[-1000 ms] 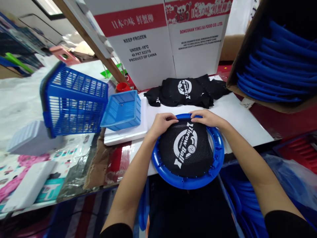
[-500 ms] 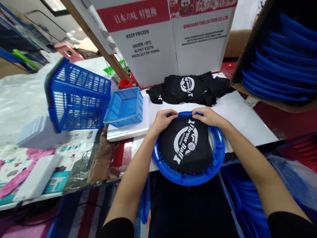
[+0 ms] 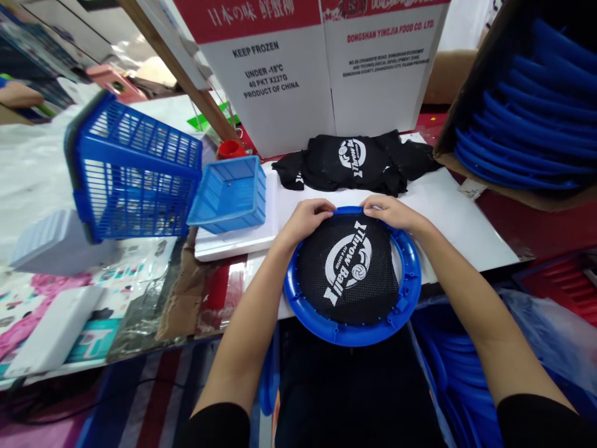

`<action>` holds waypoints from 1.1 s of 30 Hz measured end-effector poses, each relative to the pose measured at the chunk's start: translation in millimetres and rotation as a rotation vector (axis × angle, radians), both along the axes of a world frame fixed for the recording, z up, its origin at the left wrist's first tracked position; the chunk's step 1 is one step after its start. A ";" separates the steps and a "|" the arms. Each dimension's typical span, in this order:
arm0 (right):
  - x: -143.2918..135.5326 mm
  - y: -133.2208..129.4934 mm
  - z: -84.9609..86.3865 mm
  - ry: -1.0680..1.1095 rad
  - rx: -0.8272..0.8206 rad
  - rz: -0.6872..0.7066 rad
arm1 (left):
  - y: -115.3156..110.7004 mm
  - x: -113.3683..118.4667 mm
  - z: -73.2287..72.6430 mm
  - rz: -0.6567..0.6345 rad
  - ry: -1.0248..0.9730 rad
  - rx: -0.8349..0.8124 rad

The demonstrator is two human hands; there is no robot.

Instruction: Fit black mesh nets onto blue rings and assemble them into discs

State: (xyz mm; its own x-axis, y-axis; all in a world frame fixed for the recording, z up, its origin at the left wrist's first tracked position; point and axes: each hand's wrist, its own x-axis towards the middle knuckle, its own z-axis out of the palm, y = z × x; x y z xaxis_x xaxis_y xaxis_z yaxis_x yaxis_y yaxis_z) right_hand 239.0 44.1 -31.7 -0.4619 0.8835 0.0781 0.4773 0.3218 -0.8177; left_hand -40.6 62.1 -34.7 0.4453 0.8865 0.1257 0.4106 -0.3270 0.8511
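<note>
A blue plastic ring (image 3: 345, 334) lies partly on the white table top, its near side overhanging the edge above my lap. Black mesh fabric (image 3: 373, 292) printed "Throw Ball" spans most of it, with a gap along the right side. My left hand (image 3: 310, 218) pinches the fabric and the far rim from the left. Opposite it, my right hand (image 3: 389, 211) pinches the same far rim from the right. Just beyond both hands lies a pile of black printed mesh pieces (image 3: 352, 163).
To the left are a shallow blue tray (image 3: 228, 193) on a white foam slab and a tilted blue basket (image 3: 135, 168). A white carton (image 3: 289, 112) stands behind. Blue rings (image 3: 527, 130) fill a box at right; more blue parts (image 3: 459, 367) sit below right.
The view has shifted slightly. Both hands keep their pinch on the far rim, with no clear change in the ring or fabric. Another person's arm now shows at the far left.
</note>
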 end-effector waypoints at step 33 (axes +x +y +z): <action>-12.7 -3.7 -5.6 -0.084 0.281 -0.060 | -17.1 6.2 3.1 -0.100 0.417 0.492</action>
State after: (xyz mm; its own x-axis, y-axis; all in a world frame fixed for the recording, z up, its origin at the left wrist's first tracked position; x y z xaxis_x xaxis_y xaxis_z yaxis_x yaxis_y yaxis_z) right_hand 226.3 40.4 -37.3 -0.4246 0.8587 0.2872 0.5644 0.4990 -0.6576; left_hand -34.4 45.0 -31.6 0.6222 0.7209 0.3051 0.6214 -0.6919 0.3676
